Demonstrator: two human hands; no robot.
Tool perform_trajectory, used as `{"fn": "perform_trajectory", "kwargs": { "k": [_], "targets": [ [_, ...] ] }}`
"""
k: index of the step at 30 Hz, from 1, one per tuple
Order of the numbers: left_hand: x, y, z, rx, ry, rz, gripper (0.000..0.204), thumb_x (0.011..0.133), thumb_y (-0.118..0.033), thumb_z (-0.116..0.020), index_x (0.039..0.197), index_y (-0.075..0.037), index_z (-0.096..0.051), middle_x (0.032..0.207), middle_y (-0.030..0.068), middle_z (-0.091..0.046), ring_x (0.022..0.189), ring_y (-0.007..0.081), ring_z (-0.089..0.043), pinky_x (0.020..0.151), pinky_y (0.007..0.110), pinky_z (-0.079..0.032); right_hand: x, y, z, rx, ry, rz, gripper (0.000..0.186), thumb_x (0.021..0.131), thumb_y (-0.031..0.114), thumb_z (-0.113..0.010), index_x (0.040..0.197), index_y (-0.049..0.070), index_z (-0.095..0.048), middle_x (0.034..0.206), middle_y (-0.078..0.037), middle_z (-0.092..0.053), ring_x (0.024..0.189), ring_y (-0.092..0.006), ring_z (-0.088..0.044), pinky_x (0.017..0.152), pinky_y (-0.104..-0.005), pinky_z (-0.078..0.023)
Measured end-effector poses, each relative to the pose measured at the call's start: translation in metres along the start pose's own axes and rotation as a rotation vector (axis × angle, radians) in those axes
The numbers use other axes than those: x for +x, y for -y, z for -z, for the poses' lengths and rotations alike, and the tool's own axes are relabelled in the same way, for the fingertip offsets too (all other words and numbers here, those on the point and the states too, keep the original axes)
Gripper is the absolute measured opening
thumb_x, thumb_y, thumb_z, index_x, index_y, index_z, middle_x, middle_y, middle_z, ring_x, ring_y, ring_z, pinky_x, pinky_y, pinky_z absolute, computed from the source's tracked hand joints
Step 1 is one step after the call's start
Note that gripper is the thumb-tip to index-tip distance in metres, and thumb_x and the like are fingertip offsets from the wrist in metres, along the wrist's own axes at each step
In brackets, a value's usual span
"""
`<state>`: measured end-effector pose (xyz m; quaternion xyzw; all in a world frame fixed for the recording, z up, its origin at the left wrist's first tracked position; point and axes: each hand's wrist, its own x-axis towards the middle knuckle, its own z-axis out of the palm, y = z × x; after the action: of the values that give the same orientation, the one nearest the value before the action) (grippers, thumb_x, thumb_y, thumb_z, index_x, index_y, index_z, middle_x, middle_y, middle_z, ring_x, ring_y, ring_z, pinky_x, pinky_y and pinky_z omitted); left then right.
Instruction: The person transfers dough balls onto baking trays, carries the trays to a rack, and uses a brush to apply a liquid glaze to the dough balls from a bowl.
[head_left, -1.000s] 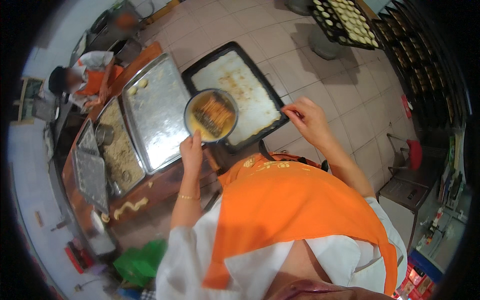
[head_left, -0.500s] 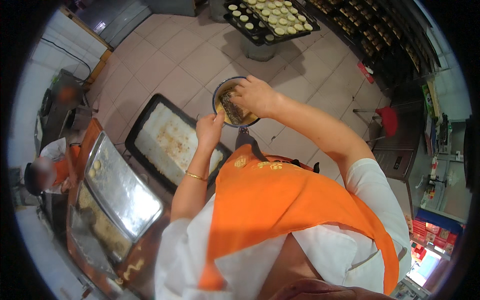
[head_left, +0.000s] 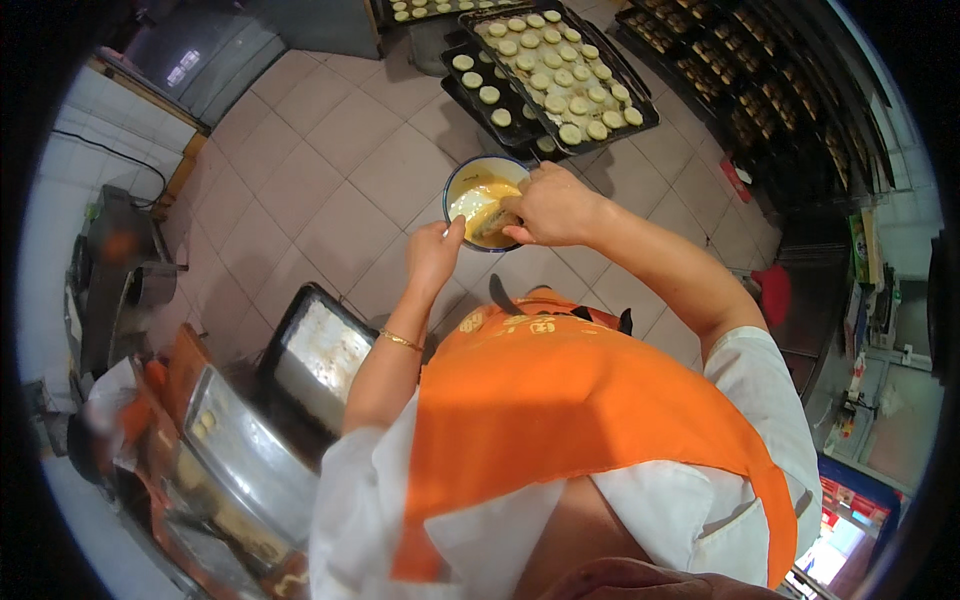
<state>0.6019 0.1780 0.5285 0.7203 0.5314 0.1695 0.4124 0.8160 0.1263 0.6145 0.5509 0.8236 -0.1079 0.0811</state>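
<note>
My left hand holds a small round bowl of yellow liquid by its near rim, out over the tiled floor. My right hand is closed on a brush whose head dips into the bowl. Just beyond the bowl stand dark baking trays filled with several pale round pastries. I wear an orange apron over a white top, and a thin bracelet on my left wrist.
A dark tray with pale residue lies at my lower left, next to a shiny metal tray on an orange-edged table. Tray racks line the right side. A metal machine stands at the left wall.
I have turned away from the table toward the trays of pastries. The bowl travelled with my left hand, and my right hand came from the dark tray's edge to the brush in the bowl.
</note>
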Motion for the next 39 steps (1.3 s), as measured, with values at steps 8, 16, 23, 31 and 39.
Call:
{"fn": "perform_trajectory", "kwargs": {
  "k": [8, 16, 23, 31, 39],
  "targets": [
    [0.137, -0.017, 0.01, 0.051, -0.059, -0.021, 0.048, 0.086, -0.041, -0.056, 0.066, 0.002, -0.061, 0.058, 0.0224, -0.053, 0.054, 0.0377, -0.053, 0.054, 0.044, -0.042, 0.105, -0.118, -0.014, 0.263, -0.358, -0.047, 0.021, 0.078, 0.026, -0.067, 0.089, 0.008, -0.066, 0.08, -0.01, -0.065, 0.075, -0.0324, -0.063, 0.064, -0.0425, -0.05],
    [0.255, -0.039, 0.075, 0.261, -0.195, 0.003, 0.049, 0.087, -0.043, -0.053, 0.069, 0.001, -0.063, 0.062, 0.0219, -0.058, 0.059, 0.0385, -0.057, 0.057, 0.046, -0.044, 0.25, -0.181, 0.044, 0.316, -0.303, -0.15, 0.031, 0.079, 0.029, -0.061, 0.078, -0.002, -0.068, 0.069, -0.02, -0.064, 0.07, -0.0365, -0.064, 0.065, -0.0446, -0.052],
    [0.363, -0.031, 0.134, 0.361, -0.211, 0.132, 0.048, 0.087, -0.044, -0.05, 0.073, -0.001, -0.065, 0.07, 0.0218, -0.062, 0.068, 0.0397, -0.06, 0.062, 0.047, -0.047, 0.391, -0.208, 0.092, 0.475, -0.154, -0.222, 0.037, 0.082, 0.031, -0.055, 0.075, -0.003, -0.068, 0.078, -0.023, -0.065, 0.077, -0.0396, -0.064, 0.072, -0.0465, -0.051],
    [0.512, 0.013, 0.193, 0.285, -0.187, -0.076, 0.052, 0.086, -0.046, -0.053, 0.069, 0.002, -0.063, 0.063, 0.0226, -0.059, 0.061, 0.0411, -0.057, 0.059, 0.047, -0.045, 0.501, -0.255, 0.128, 0.597, -0.246, -0.393, 0.042, 0.079, 0.034, -0.06, 0.072, -0.008, -0.066, 0.072, -0.028, -0.062, 0.076, -0.0421, -0.063, 0.073, -0.0469, -0.05],
    [0.646, 0.037, 0.191, 0.236, -0.074, -0.13, 0.051, 0.088, -0.044, -0.053, 0.072, 0.003, -0.064, 0.065, 0.0237, -0.059, 0.062, 0.0413, -0.057, 0.059, 0.046, -0.045, 0.555, -0.32, 0.133, 0.697, -0.528, -0.638, 0.035, 0.078, 0.029, -0.067, 0.083, -0.005, -0.063, 0.075, -0.024, -0.064, 0.072, -0.0411, -0.061, 0.066, -0.0438, -0.049]
  ]
}}
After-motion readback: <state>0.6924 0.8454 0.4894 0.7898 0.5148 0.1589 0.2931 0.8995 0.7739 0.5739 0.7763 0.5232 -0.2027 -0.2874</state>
